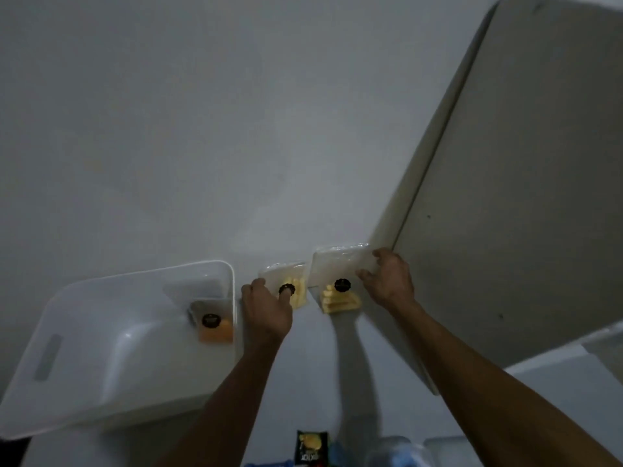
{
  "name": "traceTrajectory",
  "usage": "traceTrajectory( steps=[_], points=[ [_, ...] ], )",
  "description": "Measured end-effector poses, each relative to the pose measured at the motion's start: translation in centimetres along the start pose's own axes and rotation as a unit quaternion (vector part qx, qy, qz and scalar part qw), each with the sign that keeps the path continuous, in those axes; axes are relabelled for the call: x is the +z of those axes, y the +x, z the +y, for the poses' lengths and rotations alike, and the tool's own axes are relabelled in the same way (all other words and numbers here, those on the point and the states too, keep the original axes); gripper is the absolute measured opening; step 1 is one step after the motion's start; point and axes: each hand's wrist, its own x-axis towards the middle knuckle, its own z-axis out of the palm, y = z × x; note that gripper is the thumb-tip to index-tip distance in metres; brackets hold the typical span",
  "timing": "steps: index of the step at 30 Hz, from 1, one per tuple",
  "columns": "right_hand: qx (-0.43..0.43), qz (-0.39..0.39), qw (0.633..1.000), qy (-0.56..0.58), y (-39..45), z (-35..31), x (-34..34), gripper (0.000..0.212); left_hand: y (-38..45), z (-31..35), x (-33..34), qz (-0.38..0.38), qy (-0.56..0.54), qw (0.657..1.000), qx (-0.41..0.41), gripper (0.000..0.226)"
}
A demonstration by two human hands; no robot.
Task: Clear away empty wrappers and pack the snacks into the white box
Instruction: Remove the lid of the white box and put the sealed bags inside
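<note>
My left hand [266,311] pinches one clear snack pack [286,281] beside the white box [101,348]; my right hand [387,281] grips another pack [337,274] by its edge.

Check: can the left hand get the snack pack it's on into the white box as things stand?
Probably yes. The left hand already rests on the smaller snack pack, and the white box sits open-topped right beside it, with only one pack inside. Nothing lies between them.

Dim light falls on a plain white wall [202,129], and a tall beige cabinet [522,163] stands above the right fingertips.
</note>
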Motion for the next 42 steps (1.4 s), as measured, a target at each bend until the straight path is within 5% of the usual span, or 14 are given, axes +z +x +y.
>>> traceTrajectory(
  steps=[5, 11, 19, 24, 34, 42],
  points=[
    [0.039, 0.004, 0.998, 0.054, 4.3, 1.8, 2.0, 0.052, 2.4, 0.3, 2.5, 0.01, -0.06, 0.987, -0.149, 0.065],
    [0.047, 0.027, 0.991, 0.12, 5.4, 2.8, 3.6, 0.056, 4.9, -1.0, 4.5, 0.005, -0.063, 0.983, -0.172, 0.056],
    [0.019, 0.026, 0.989, 0.143, 4.9, 2.9, 3.2, 0.055, 4.5, -0.8, 4.1, 0.039, -0.069, 0.99, -0.12, 0.03],
    [-0.025, -0.018, 0.994, 0.109, 4.7, 3.1, 2.9, 0.023, 3.9, -0.3, 3.3, 0.005, -0.054, 0.998, -0.027, 0.008],
    [-0.122, -0.07, 0.989, 0.037, 3.2, 1.4, -0.1, 0.019, 2.3, 0.6, 1.2, -0.013, -0.038, 0.999, 0.024, 0.013],
    [-0.2, -0.038, 0.979, 0.019, -1.3, -5.0, -8.2, 0.019, -0.8, 5.0, -7.1, 0.021, -0.084, 0.995, 0.044, 0.01]
  ],
)
